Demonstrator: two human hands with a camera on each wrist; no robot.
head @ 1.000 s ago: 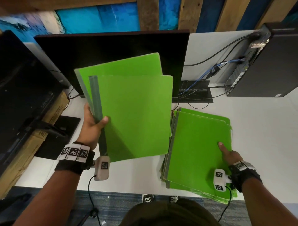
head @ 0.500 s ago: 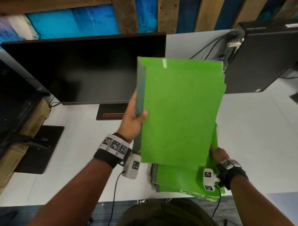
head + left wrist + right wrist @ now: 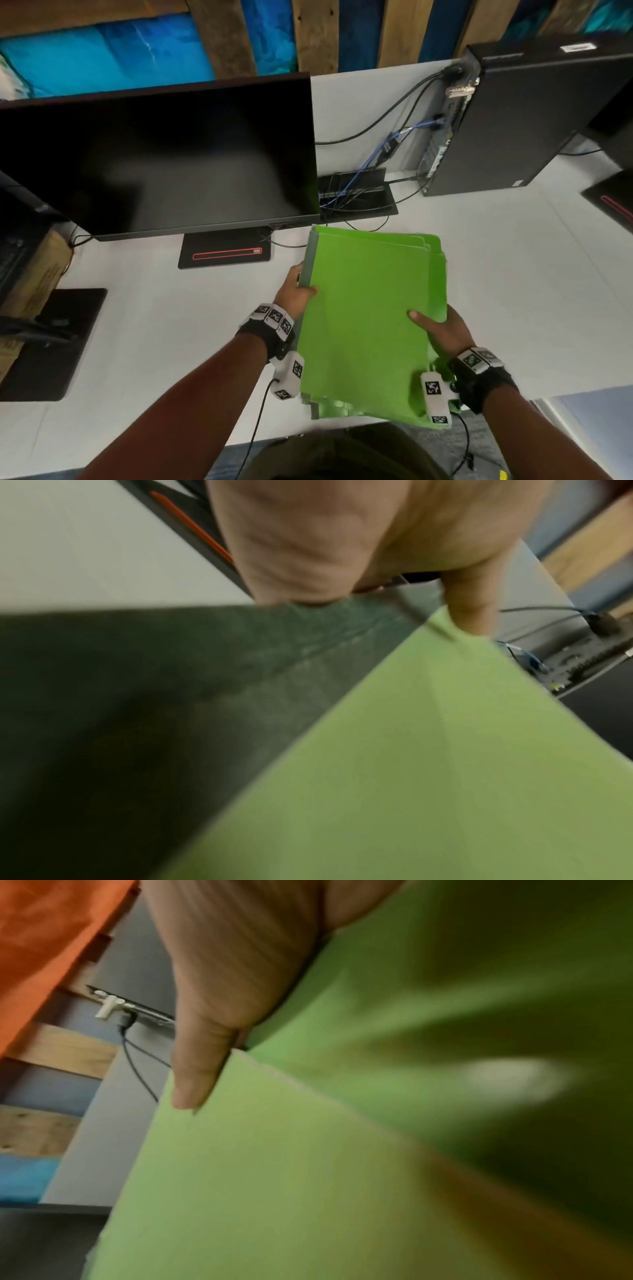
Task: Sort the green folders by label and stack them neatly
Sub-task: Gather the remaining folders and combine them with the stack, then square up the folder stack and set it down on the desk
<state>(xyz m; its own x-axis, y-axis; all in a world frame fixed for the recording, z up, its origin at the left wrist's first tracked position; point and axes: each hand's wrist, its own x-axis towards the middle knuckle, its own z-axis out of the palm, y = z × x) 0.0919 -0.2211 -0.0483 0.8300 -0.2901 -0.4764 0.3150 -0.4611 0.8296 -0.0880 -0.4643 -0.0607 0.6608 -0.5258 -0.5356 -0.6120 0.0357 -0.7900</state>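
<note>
Folders (image 3: 363, 329), bright green with grey-green spines, lie in a pile at the near edge of the white counter (image 3: 513, 291), in front of the person. The top folder covers most of the pile; edges of the ones beneath it peek out at the far right corner and along the near edge, where they fan out unevenly and hang a little over the counter's rim.

The left hand (image 3: 295, 291) grips the spine side of the top folder, thumb lying on the green cover and the other fingers tucked under the grey strip. The left wrist view shows the same: the thumb (image 3: 469, 610) pressed on the cover just beside the dark spine (image 3: 240, 683).

The right hand (image 3: 442, 330) holds the opposite long edge, thumb flat on top of the cover and fingers hidden below it. In the blurred right wrist view the thumb (image 3: 198, 1074) lies on the cover's edge, with more green folder surface beneath.

Behind the pile to the left stands a dark monitor (image 3: 154, 161) on a black base with a red line (image 3: 226, 255). To the far right a black computer tower (image 3: 534, 120) stands upright with black and blue cables (image 3: 387, 150) running from its back to a black tray on the counter. A cardboard box (image 3: 34, 270) sits at the left edge.
</note>
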